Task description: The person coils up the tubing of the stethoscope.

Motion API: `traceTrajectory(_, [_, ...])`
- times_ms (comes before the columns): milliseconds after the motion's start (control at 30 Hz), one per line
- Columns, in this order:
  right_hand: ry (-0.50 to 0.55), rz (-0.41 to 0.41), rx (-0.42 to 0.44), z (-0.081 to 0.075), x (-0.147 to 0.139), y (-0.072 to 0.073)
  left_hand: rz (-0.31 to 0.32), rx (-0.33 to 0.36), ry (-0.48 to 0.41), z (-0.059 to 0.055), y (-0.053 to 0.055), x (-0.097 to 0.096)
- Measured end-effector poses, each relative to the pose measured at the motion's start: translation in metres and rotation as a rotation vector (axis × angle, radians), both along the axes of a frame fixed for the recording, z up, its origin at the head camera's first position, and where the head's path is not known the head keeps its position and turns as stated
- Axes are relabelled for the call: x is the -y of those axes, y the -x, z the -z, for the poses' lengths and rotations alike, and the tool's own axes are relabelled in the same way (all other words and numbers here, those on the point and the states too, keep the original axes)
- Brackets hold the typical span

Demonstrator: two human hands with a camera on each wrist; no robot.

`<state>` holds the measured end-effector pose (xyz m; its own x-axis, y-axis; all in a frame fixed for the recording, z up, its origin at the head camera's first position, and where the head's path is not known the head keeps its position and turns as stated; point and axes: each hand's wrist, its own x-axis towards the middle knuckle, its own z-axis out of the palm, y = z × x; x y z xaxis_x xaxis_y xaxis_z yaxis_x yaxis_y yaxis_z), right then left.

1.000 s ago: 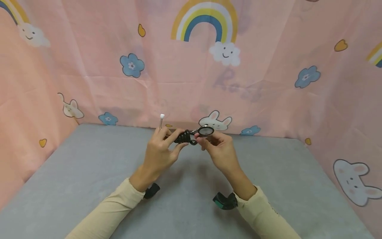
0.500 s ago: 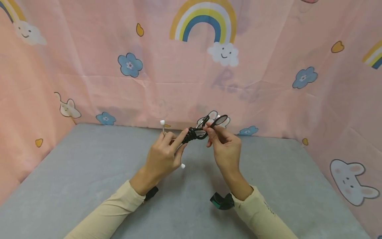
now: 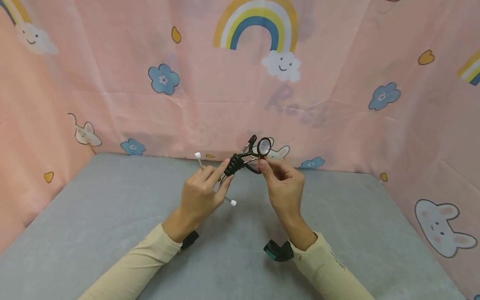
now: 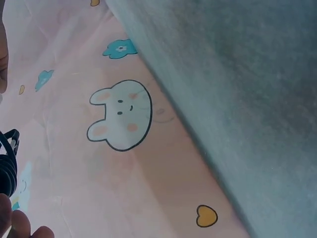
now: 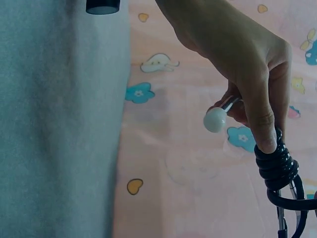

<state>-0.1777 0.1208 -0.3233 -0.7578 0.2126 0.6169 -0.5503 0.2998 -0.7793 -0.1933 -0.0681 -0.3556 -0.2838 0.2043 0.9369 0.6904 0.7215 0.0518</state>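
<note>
A stethoscope with its black tubing wound in a tight coil (image 3: 235, 165) is held up above the table. In the head view my left hand (image 3: 200, 189) grips it at the coil, with thumb and fingers on either side. White ear tips (image 3: 197, 156) stick out above and below that hand; one ear tip (image 5: 215, 120) also shows in the right wrist view. My right hand (image 3: 285, 187) pinches the stethoscope just below its round chest piece (image 3: 264, 146), whose pale face is turned towards me. Only part of the coil (image 4: 7, 173) shows at the left wrist view's edge.
A grey cloth-covered table (image 3: 232, 258) lies under both hands. Pink curtain (image 3: 210, 83) printed with rainbows, flowers and rabbits hangs behind it and at both sides. Black devices, such as the right wrist's camera (image 3: 279, 251), are worn under the wrists.
The right hand has moved slightly right and turned the chest piece from lying nearly flat to standing upright. The coil has tilted up to the right, and a second ear tip has appeared below the left hand.
</note>
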Motion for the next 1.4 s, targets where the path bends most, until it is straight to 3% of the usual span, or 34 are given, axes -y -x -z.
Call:
traceTrajectory(433, [-0.103,-0.002,-0.001,-0.001,0.001,-0.008,-0.042,0.064,-0.064,-0.011,-0.001,0.000])
traceTrajectory(733, [-0.160,-0.047,0.084,-0.001,-0.003,-0.006,-0.013,0.088,-0.131,-0.012,-0.002,-0.003])
traceTrajectory(1133, [-0.161,-0.020,0.141,-0.006,-0.002,-0.005,0.022,-0.028,-0.098,-0.010,-0.005,-0.001])
traceTrajectory(1400, [-0.129,0.017,0.175,-0.004,0.001,-0.006,0.042,-0.026,-0.066,-0.008,-0.007,-0.002])
